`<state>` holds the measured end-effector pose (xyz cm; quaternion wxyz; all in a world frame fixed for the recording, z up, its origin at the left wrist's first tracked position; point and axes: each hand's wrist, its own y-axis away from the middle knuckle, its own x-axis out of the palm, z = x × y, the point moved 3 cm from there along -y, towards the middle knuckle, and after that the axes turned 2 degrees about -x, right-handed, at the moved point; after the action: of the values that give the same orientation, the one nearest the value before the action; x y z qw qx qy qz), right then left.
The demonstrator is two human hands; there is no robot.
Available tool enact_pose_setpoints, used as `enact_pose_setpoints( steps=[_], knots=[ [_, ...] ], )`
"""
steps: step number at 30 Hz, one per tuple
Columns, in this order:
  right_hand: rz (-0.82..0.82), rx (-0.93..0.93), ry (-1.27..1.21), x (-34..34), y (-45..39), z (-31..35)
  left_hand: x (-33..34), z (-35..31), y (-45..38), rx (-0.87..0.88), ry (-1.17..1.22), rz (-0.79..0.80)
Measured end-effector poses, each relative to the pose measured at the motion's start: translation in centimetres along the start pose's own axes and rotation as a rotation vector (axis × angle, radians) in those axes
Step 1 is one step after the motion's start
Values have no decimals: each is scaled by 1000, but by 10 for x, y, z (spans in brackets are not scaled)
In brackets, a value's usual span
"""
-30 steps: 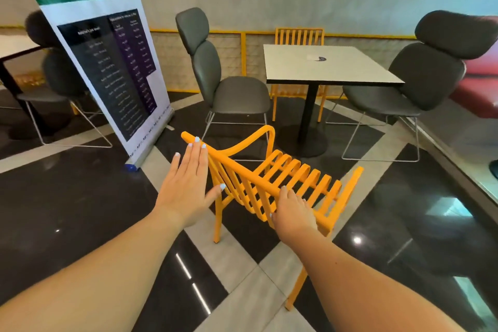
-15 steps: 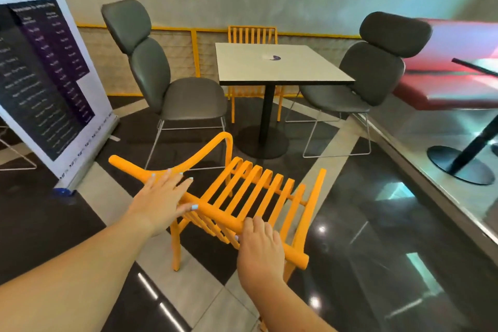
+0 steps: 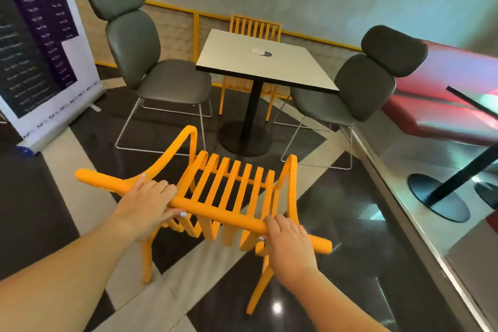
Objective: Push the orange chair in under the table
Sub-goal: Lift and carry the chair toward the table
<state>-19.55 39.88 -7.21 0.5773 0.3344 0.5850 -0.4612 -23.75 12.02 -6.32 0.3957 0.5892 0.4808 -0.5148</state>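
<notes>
Both hands are laid on the top rail of the orange slatted plastic chair [image 3: 229, 191]. On the left, the left hand [image 3: 147, 205] is wrapped over the rounded rail, fingers curled across the top and the thumb tucked underneath, so the rail is clasped. On the right, the right hand [image 3: 289, 244] is closed over the same rail near its far end, fingers folded down behind the bar. The chair is seen from behind and above, its seat slats pointed toward the square white-topped counter [image 3: 269, 67] on a black pedestal. The chair is set on the black-and-pale tiled floor [image 3: 336, 237], near the counter's round base but apart from it, and it is not yet tucked under the top. A small dark-and-white item [image 3: 262, 52] is seen lying on the counter; what it is cannot be told. Two grey padded chairs are placed at the counter's sides, one to the left [image 3: 151, 62] and one to the right [image 3: 358, 89]. A second orange slatted chair [image 3: 253, 28] is tucked in at the far side. A tall printed banner stand [image 3: 40, 43] is stood at the left, and a red bench seat [image 3: 444, 94] is glimpsed at the right.
</notes>
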Motion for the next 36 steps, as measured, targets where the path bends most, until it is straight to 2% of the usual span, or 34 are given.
enact_pose_setpoints(
  steps=[6, 10, 17, 23, 29, 36],
  knots=[
    [81, -10, 71, -22, 24, -101, 23, -104, -4, -9, 25, -224],
    [35, 72, 111, -28, 28, -128, 34, -147, -16, -61, 43, -239],
    [-30, 128, 140, -19, 22, -114, 31, -114, 2, -120, 16, -252],
    [-56, 143, 119, -10, 13, -120, 32, -116, -9, -152, 22, -220],
    [-3, 85, 98, -6, -21, -141, 33, -115, -45, -142, -7, -178],
    [-21, 70, 98, 3, -66, -181, 37, -129, -98, -182, 6, -184]
  ],
)
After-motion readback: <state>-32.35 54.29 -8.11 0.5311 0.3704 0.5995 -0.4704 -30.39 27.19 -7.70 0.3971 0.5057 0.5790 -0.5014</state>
